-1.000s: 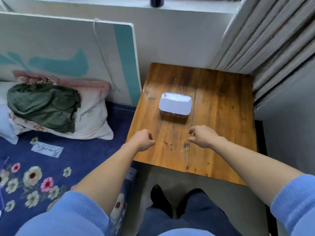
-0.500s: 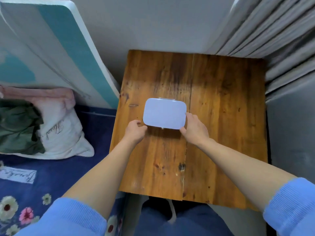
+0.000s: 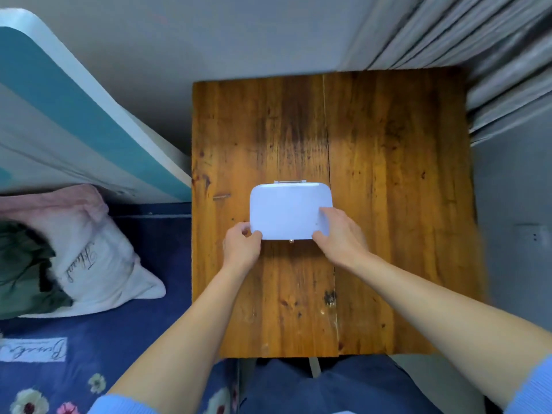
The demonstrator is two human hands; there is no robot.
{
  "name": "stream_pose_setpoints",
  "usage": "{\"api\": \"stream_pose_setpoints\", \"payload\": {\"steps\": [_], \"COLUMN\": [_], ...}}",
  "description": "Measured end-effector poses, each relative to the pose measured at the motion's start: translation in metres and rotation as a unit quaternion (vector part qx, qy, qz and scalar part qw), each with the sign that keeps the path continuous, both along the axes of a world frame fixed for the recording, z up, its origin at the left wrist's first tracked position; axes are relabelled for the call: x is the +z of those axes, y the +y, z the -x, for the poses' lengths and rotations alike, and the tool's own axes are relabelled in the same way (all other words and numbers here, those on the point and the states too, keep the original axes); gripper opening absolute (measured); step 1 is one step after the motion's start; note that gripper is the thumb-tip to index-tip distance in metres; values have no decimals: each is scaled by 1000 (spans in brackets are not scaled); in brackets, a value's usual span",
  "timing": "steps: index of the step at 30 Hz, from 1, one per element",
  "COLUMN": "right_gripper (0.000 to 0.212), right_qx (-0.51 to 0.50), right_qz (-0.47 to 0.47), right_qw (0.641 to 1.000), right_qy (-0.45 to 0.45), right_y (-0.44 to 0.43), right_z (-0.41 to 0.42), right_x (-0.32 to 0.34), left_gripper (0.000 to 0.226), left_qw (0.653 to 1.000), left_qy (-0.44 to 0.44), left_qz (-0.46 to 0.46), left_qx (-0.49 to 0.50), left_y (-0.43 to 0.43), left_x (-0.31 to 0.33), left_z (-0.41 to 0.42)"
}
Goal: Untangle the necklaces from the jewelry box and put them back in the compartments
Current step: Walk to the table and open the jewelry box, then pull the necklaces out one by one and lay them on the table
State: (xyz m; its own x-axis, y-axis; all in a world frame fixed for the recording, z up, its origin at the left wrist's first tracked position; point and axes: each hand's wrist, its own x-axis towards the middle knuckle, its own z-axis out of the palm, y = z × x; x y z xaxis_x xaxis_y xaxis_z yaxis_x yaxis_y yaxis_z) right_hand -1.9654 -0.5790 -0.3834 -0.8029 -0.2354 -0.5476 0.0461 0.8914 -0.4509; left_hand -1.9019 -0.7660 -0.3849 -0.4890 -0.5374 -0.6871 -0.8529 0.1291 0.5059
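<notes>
The jewelry box (image 3: 288, 213) sits shut on the wooden bench (image 3: 388, 174), a little left of the middle and toward my near side, its pale lid facing up. A small metal clasp (image 3: 291, 241) pokes out at the near edge and a hinge strip (image 3: 289, 181) shows along the far edge. With the lid down, the necklaces and the compartments are hidden from me, so I cannot say how they lie.

My left hand (image 3: 242, 248) is at the box's near-left corner, thumb on the lid edge and the other fingers curled under the side, pinching that corner. My right hand (image 3: 339, 234) covers the near-right corner, fingers (image 3: 325, 215) spread flat over the lid and thumb at the near edge, so that corner is out of sight. Whether the right hand truly clamps the box or only presses on it, I cannot tell.

Half a second ago both hands only flanked the box at its near corners; now the right fingers lie on top of the lid, and the left thumb has reached the lid's edge. My head has come more directly over the bench.

Left of the bench is a bed (image 3: 119, 339) with a blue flowered cover, a white pillow (image 3: 95, 270) and a green cloth (image 3: 21, 273) cut off by the frame edge. Grey curtains (image 3: 478, 49) hang at the far right, blurred.
</notes>
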Motion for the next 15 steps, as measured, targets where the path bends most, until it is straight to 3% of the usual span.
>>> {"api": "stream_pose_setpoints", "payload": {"steps": [4, 9, 12, 15], "right_gripper": [56, 39, 19, 20], "right_qx": [21, 51, 7, -36], "right_qz": [-24, -49, -14, -22], "right_qw": [999, 992, 991, 992], "right_qy": [14, 102, 130, 122], "right_y": [13, 27, 23, 13], "right_z": [-10, 12, 50, 94], "right_x": [12, 28, 34, 28], "left_gripper": [11, 29, 14, 27], "left_qw": [999, 995, 995, 993], "left_qy": [47, 96, 70, 12], "left_qz": [11, -22, -33, -45], "left_qx": [9, -9, -58, -106], "left_y": [-4, -29, -40, -37], "left_x": [9, 19, 9, -4], "left_z": [0, 19, 29, 28]}}
